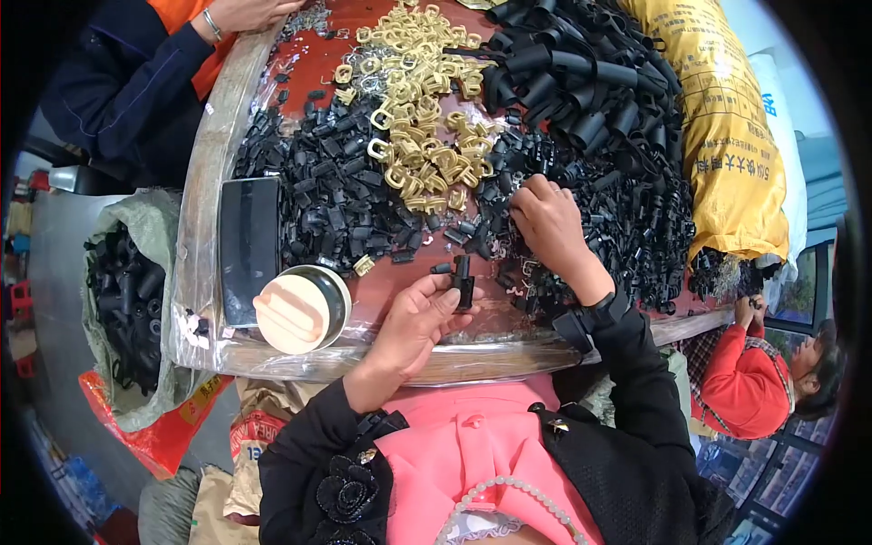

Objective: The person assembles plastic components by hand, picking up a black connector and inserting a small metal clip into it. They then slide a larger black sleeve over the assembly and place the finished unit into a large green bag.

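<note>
Black part: we find it in the left hand, above the near side of the bench, narrow end pointing away from us.
Handling: we judge it light, stiff and smooth, possibly slippery; we grip it by the sides of the wider lower body.
Left hand: reaches in from lower left, palm partly up; fingers closed around the part, thumb against it.
Right hand: extends forward, back uppermost, angled leftward; fingers bent, tips drawn close at the small parts, right of the gold pieces. We cannot tell whether they hold anything.
</note>
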Tool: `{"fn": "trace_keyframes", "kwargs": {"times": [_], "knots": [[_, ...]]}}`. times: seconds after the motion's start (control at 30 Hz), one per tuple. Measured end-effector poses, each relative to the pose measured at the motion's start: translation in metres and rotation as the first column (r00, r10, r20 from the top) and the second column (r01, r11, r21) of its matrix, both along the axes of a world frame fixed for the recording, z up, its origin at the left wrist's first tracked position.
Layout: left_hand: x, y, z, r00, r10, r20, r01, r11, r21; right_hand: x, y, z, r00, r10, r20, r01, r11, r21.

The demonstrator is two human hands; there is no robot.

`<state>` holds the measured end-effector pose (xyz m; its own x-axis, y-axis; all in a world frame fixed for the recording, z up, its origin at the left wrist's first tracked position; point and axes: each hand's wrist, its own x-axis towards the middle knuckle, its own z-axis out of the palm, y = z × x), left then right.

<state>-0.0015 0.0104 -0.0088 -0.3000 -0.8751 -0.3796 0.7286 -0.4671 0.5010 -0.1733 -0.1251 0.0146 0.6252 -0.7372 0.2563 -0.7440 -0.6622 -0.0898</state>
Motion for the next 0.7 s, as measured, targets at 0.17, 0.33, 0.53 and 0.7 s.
{"fn": "trace_keyframes", "kwargs": {"times": [0.17, 0.33, 0.53, 0.7], "knots": [[0.001, -0.001, 0.0, 1.0, 0.014, -0.013, -0.014, 1.0, -0.003, -0.011, -0.002, -0.004, 0.993, 0.039, 0.114, -0.043, 0.999, 0.033], [0.002, 0.0, 0.0, 0.997, 0.037, -0.066, -0.038, 0.999, -0.013, -0.021, 0.016, 0.007, 0.839, -0.33, 0.433, 0.054, 0.842, 0.537], [-0.002, -0.001, 0.003, 0.992, 0.041, -0.117, -0.043, 0.999, -0.015, -0.015, 0.052, 0.015, 0.484, -0.727, 0.487, -0.325, 0.368, 0.871], [-0.011, 0.0, 0.002, 0.985, 0.043, -0.167, -0.055, 0.996, -0.065, -0.01, 0.071, 0.014, 0.451, -0.78, 0.434, -0.429, 0.237, 0.872]]}}
